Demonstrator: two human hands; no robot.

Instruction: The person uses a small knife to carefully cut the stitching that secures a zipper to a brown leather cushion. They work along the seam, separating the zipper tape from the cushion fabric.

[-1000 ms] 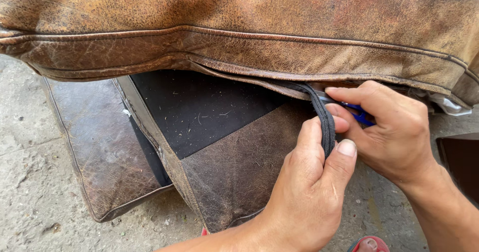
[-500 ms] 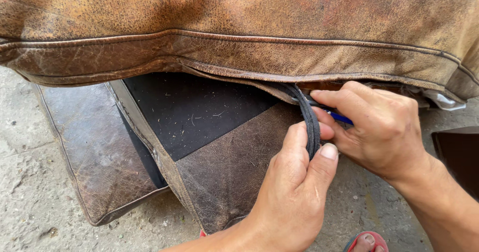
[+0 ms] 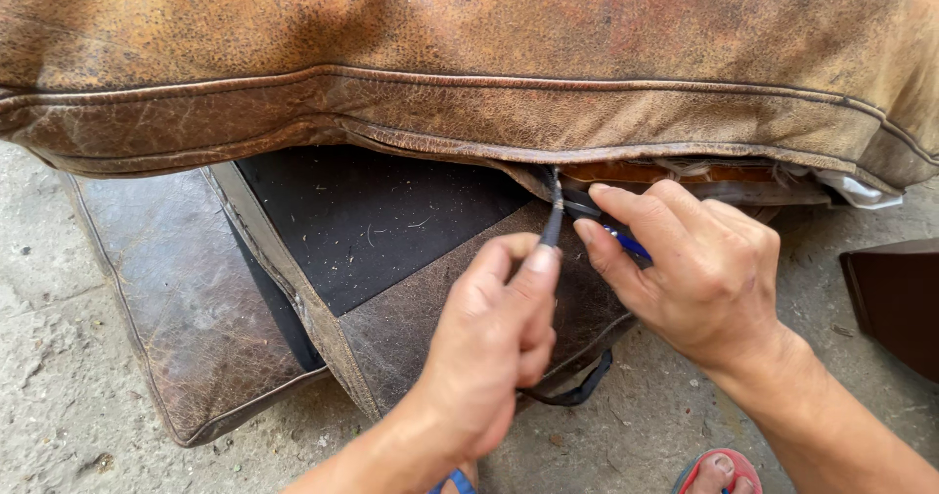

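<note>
Nearest the camera, the toes of 2 sandals (image 3: 719, 471) show on the concrete floor (image 3: 59, 357). Just above them the left hand (image 3: 494, 342) is closed, thumb and forefinger pinching a dark strip (image 3: 554, 222) and holding it up taut; a loop of the same dark stuff hangs out below the hand. Beside it, the right hand (image 3: 699, 274) is curled around a small tool with a blue handle (image 3: 631, 245), its working end hidden under the fingers but aimed at the spot where the strip meets the seam. That seam runs along the lower edge of the big brown leather cushion (image 3: 469, 54), where the cover gapes and some orange lining shows. Under both hands lie 2 flat leather pads (image 3: 186, 298) on the floor, 1 with a black fabric panel (image 3: 372, 215). By the look of it, the strip is partway freed from the cushion's seam, with the tool working at the join. The next move would call for steady tension from the left hand and a careful, shallow stroke from the tool, so the leather itself is not nicked.
</note>
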